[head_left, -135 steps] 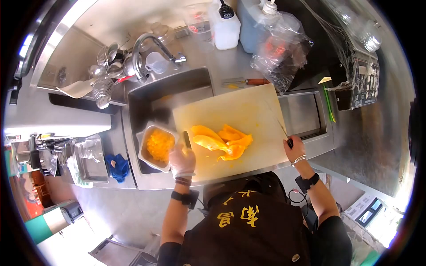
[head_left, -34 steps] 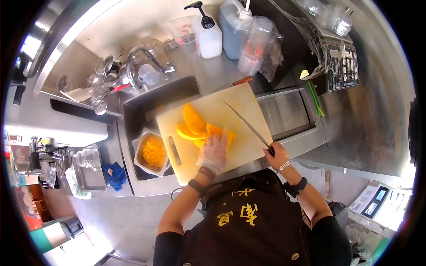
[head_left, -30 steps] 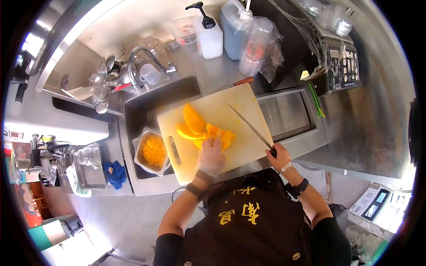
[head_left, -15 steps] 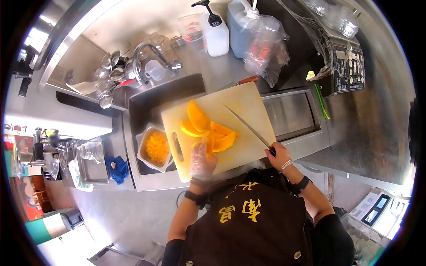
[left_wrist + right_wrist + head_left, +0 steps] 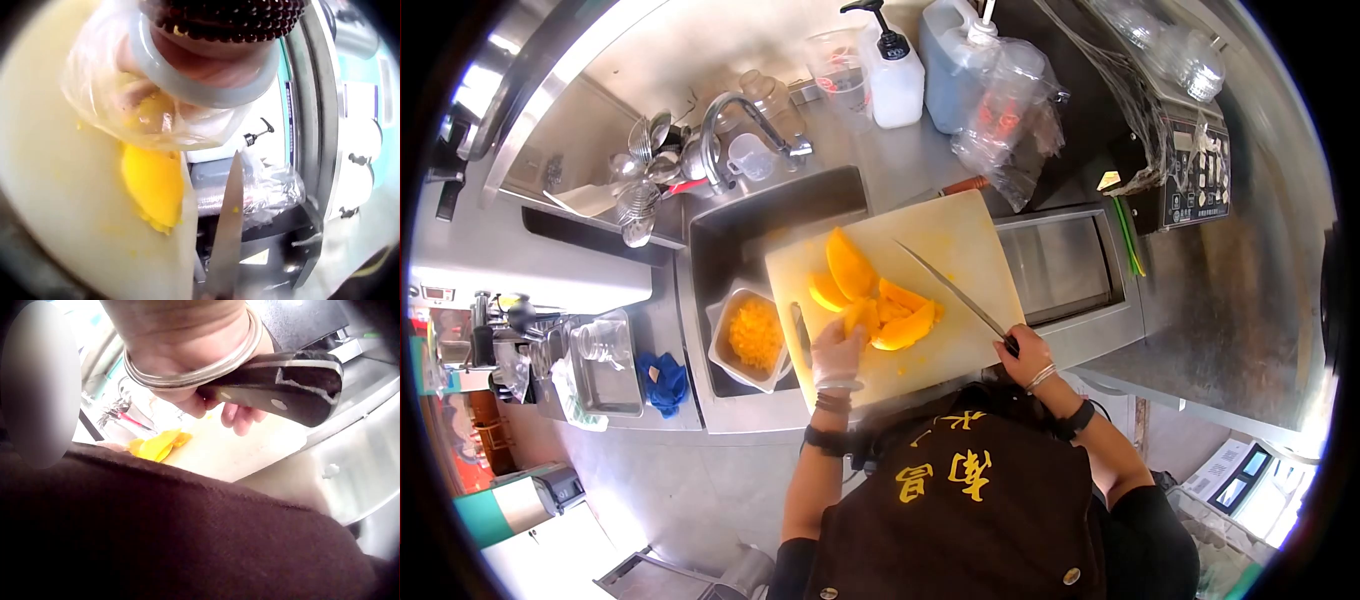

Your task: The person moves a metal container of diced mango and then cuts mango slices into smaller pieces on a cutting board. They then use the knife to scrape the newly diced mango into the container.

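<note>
Left hand (image 5: 837, 352): gloved, fingers curled on the nearest slice (image 5: 860, 318), at the near edge of the pile (image 5: 892, 300).
Right hand (image 5: 1022, 357): bare, wrapped tight round the handle of the knife (image 5: 952, 292), at the board's near right corner.
Knife: the blade slants across the board (image 5: 970, 235), tip pointing away and left, just right of the pile. Whether it touches the board, I cannot tell.
Pile: orange mango slices heaped mid-board, touching one another.
Board: white, laid partly over the sink (image 5: 750, 215) on the tabletop (image 5: 880, 160).
Tub (image 5: 752, 335): diced mango, just left of the board.
</note>
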